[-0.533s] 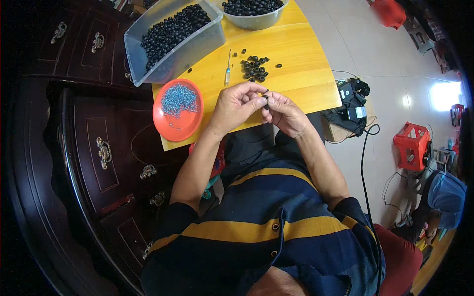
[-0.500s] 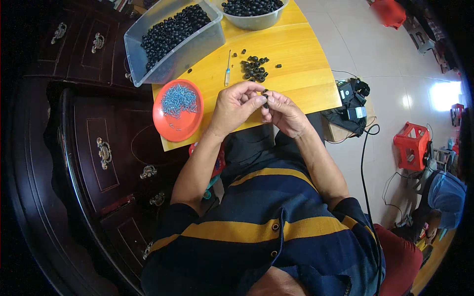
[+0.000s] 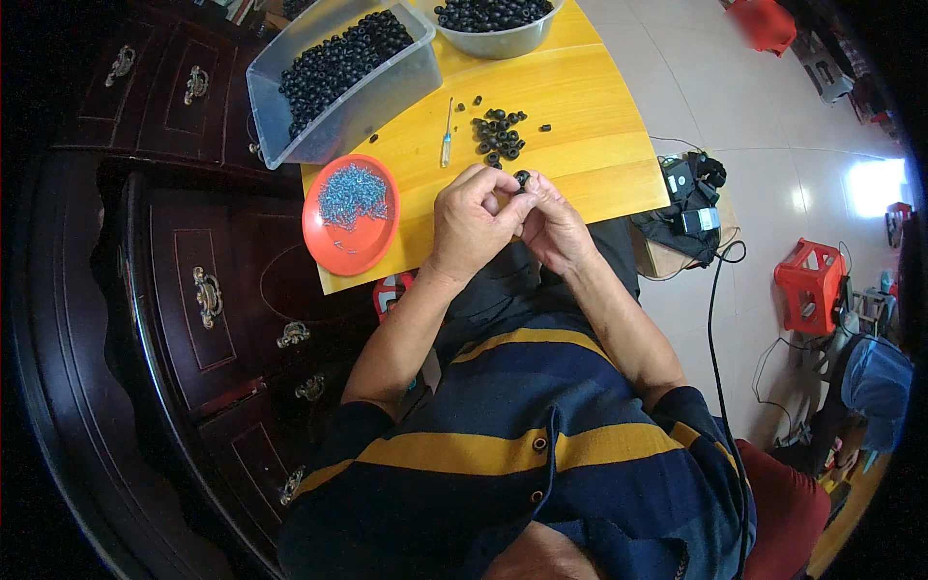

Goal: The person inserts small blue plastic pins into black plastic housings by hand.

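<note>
A small round black plastic part (image 3: 523, 180) with a hole is pinched between my hands, over the near edge of the yellow table (image 3: 580, 106). My right hand (image 3: 555, 224) grips it with thumb and fingertips. Thumb and curled fingers of my left hand (image 3: 472, 220) close on its left side; whether they hold some smaller piece there is hidden. Just beyond lies a loose pile of similar black parts (image 3: 499, 133). A small screwdriver (image 3: 447, 145) with a clear bluish handle rests left of that pile. Small silvery-blue screws (image 3: 354, 196) fill much of an orange-red plate (image 3: 350, 259).
A clear plastic bin (image 3: 358, 111) of black parts stands at the far left, beside a round tub (image 3: 498, 44) of more. Dark wooden drawers (image 3: 208, 300) flank the left. Right of the table are black electrical gear (image 3: 691, 198), a cable and a red stool (image 3: 804, 287).
My left hand has turned, its fingers curling in more. The black part now shows its round holed face above the fingertips and sits slightly farther from me.
</note>
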